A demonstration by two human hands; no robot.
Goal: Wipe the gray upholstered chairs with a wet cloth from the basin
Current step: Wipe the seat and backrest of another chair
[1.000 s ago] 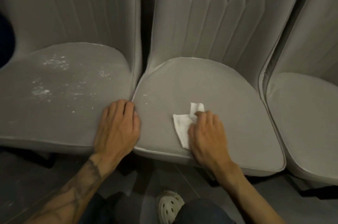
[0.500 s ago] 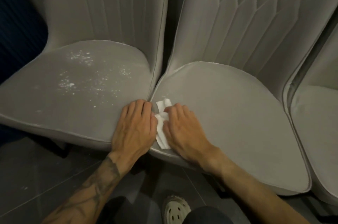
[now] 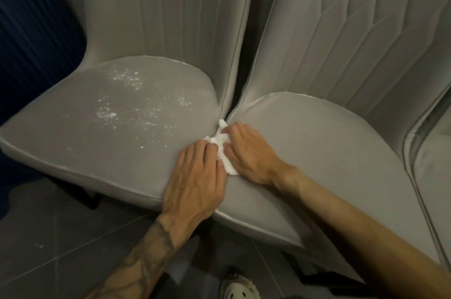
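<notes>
Head view. Two gray upholstered chairs stand side by side, seats touching at the near inner corners. The left chair (image 3: pixel 117 127) carries scattered white specks (image 3: pixel 127 103) over the middle and far part of its seat. The middle chair (image 3: pixel 317 142) has a seat that looks free of specks. A third chair (image 3: pixel 434 176) at the far right is cut off by the frame edge.

The white cloth (image 3: pixel 223 149) lies across the seam where the two seats meet, mostly hidden by both hands. The left hand (image 3: pixel 195 184) rests flat on the left seat's right edge, fingers extended, fingertips on the cloth's left part. The right hand (image 3: pixel 249 154) presses on the cloth from the right, fingers slightly bent over it; whether its grip closes around the cloth cannot be told.

Below, the dark tiled floor (image 3: pixel 48 250) and part of a white shoe (image 3: pixel 238 289), cut off at the bottom.
</notes>
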